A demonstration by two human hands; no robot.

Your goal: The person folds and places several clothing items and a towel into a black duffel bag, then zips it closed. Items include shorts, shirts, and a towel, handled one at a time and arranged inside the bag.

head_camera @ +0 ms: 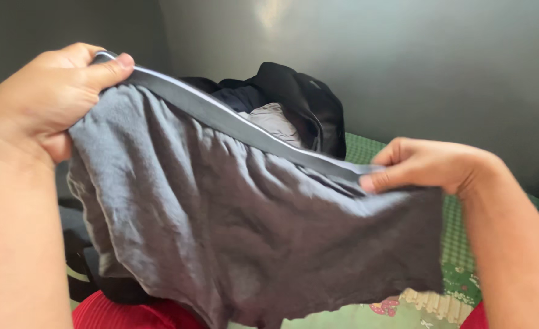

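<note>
Above the green sheet (452, 244), the left hand (44, 97) and right hand (428, 164) each pinch the waistband (245, 125) of grey shorts (233, 225), fingers clamped on it; dark clothes (300, 100) piled behind.

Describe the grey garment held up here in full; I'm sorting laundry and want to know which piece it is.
The grey garment looks like soft, thin knit shorts or underwear, wrinkled, with a smooth lighter-grey elastic waistband along the top. It hangs stretched in the air, tilted down to the right. The left hand pinches one waistband end, the right hand the other. Its lower edge hangs in front of red cloth and a green patterned sheet.
</note>
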